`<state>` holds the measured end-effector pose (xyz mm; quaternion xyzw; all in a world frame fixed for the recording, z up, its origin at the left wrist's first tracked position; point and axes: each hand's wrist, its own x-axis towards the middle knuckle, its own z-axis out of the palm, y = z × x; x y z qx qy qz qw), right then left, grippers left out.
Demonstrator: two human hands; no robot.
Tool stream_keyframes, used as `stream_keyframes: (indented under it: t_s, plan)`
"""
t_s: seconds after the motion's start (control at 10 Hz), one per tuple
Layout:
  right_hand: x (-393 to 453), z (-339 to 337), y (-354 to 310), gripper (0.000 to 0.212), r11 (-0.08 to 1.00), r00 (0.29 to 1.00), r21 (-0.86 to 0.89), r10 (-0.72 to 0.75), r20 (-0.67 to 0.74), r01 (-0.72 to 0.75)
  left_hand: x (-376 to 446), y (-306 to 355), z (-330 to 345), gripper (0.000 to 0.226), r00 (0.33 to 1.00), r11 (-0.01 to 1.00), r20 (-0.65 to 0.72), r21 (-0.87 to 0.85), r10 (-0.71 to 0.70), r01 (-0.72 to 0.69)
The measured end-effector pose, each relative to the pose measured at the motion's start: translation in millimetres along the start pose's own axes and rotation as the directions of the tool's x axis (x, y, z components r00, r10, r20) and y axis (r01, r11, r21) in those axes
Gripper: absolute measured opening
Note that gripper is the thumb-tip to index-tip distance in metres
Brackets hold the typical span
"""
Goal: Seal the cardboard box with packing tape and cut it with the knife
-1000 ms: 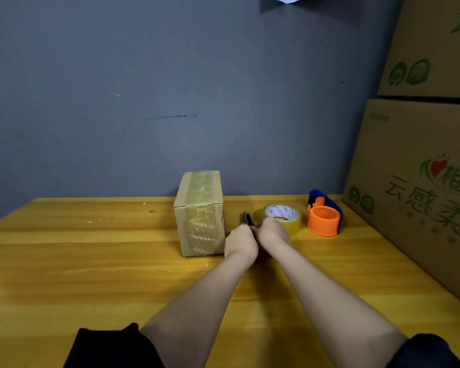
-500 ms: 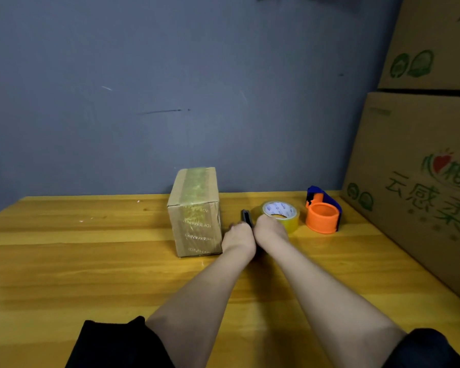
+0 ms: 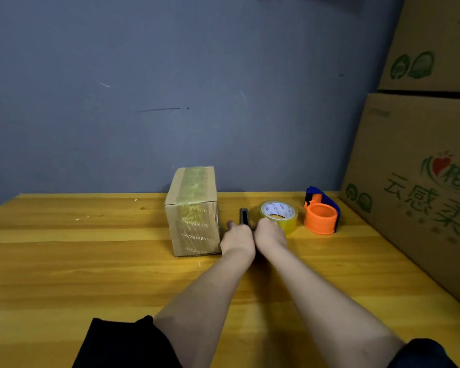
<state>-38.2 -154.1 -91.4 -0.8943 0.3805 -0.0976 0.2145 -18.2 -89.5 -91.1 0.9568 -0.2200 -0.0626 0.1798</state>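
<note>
A small cardboard box [image 3: 194, 211] stands on the wooden table [image 3: 77, 261], with yellowish tape over its top and front face. Just right of it, my left hand [image 3: 237, 241] and my right hand [image 3: 270, 235] are pressed together, backs toward the camera. Both are closed around a black knife [image 3: 244, 215], whose far end sticks out between them. My fingers are hidden. A roll of yellow packing tape [image 3: 278, 215] lies flat right behind my right hand, close to or touching it.
An orange and blue tape dispenser [image 3: 321, 216] sits to the right of the roll. Large printed cardboard cartons [image 3: 422, 181] are stacked along the table's right side. A grey wall [image 3: 170, 102] runs behind the table.
My hands stay together on the knife beside the box. The view has shifted slightly, and nothing on the table has visibly moved.
</note>
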Motion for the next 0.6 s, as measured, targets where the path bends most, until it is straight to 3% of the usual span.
stream_keyframes:
  t_s: [0.4, 0.5, 0.6]
  plan:
    - [-15.5, -23.6, 2.4, 0.030, 0.998, 0.996, -0.021, -0.058, 0.070, 0.060, -24.5, 9.8, -38.3, 0.036, 0.979, 1.000, 0.204, 0.012, 0.013, -0.016]
    - [-22.8, -36.5, -0.8, 0.025, 0.995, 0.992, -0.006, -0.094, 0.089, 0.095, -37.1, 11.6, -62.3, 0.023, 0.979, 0.997, 0.189, -0.025, 0.071, -0.068]
    - [-26.3, -56.4, 0.4, 0.024, 0.998, 0.998, 0.006, -0.058, 0.018, 0.057, -39.9, 9.1, -84.1, 0.022, 0.989, 0.985, 0.058, -0.112, 0.135, -0.128]
